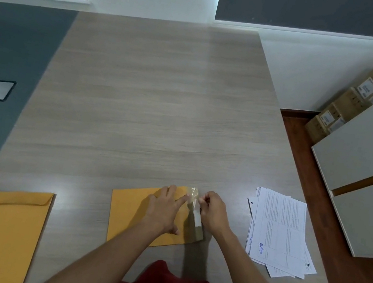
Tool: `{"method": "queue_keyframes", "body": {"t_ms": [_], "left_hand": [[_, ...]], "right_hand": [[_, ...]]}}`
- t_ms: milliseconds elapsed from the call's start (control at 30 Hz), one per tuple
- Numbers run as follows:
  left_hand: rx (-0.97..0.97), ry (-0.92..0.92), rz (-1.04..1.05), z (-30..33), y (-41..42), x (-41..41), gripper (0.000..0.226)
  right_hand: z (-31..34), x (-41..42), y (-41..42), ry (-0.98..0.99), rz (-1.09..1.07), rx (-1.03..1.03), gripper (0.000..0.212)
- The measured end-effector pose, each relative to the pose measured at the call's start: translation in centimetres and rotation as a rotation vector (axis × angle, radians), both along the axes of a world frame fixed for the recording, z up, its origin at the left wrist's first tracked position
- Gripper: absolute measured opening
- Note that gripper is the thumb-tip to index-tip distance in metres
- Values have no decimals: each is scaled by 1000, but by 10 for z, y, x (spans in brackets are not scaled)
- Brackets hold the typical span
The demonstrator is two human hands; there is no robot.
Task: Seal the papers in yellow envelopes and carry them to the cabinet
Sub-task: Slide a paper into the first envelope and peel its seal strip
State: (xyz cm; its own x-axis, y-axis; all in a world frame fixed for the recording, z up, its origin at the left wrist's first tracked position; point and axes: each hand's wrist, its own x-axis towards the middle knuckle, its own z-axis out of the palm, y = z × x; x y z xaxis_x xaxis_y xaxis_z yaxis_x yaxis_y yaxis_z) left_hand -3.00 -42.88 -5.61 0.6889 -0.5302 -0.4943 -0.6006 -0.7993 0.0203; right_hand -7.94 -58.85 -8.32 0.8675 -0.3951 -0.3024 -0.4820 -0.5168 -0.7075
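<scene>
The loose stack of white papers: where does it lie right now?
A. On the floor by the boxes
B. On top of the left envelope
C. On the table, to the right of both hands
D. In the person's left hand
C: the white papers rest on the table, right of the right hand.

Worktop [154, 90], pale grey wood-grain, rectangular. Lying flat on it, along the near edge: one yellow envelope [12, 233] at the left, flap end farthest; a second yellow envelope [128, 213] at the centre; a loose stack of printed papers [281, 233] at the right.
</scene>
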Motion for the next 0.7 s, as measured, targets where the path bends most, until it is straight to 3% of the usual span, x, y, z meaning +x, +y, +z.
{"method": "queue_keyframes", "body": {"t_ms": [67,200,267,433,700], "left_hand": [[-10,-7,40,0,0,8,107],[-29,-32,202,0,6,24,108],[-19,-49,277,1,10,31,107],[8,-72,345,-2,20,50,100],[48,41,320,4,30,63,99]], "right_hand": [[5,3,-1,-43,-105,58,10],[14,29,-10,-81,-469,368,2],[17,45,-19,-74,-584,474,9],[19,82,-42,15,-738,537,16],[11,89,-53,43,-765,377,24]]}}
